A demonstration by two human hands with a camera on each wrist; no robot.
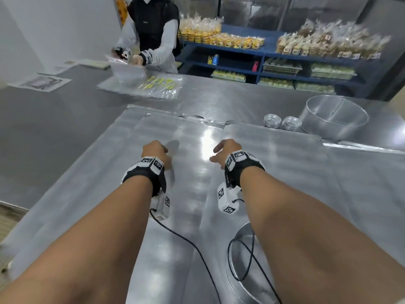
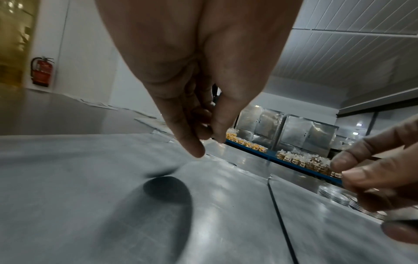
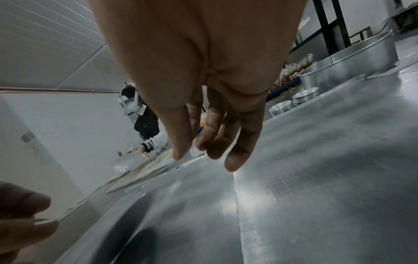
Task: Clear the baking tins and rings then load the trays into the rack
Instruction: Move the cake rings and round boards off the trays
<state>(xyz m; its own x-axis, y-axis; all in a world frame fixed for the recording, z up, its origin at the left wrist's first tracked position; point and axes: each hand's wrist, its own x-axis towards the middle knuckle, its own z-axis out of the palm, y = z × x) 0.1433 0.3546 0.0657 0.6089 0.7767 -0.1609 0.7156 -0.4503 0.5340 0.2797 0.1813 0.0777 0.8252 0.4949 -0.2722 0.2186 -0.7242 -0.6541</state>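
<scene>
Both my hands empty, fingers loosely curled: left hand (image 1: 154, 153), right hand (image 1: 225, 151), hovering over bare trays (image 1: 274, 154). Stacked tins (image 1: 272, 120) beyond right hand. Next: grip tray edges evenly, lift level.

1. We had both forearms stretched forward, bare, roughly parallel, with a gap between the hands.
2. Our left hand (image 1: 154, 151) was palm down, fingers loosely curled; in the left wrist view the thumb and fingertips (image 2: 217, 132) sat close together, holding nothing.
3. Our right hand (image 1: 225, 150) was palm down too, fingers (image 3: 239, 142) nearly straight and slightly spread, pointing down, thumb out toward the left hand.
4. Both wrists wore black straps with white marker blocks.
</scene>
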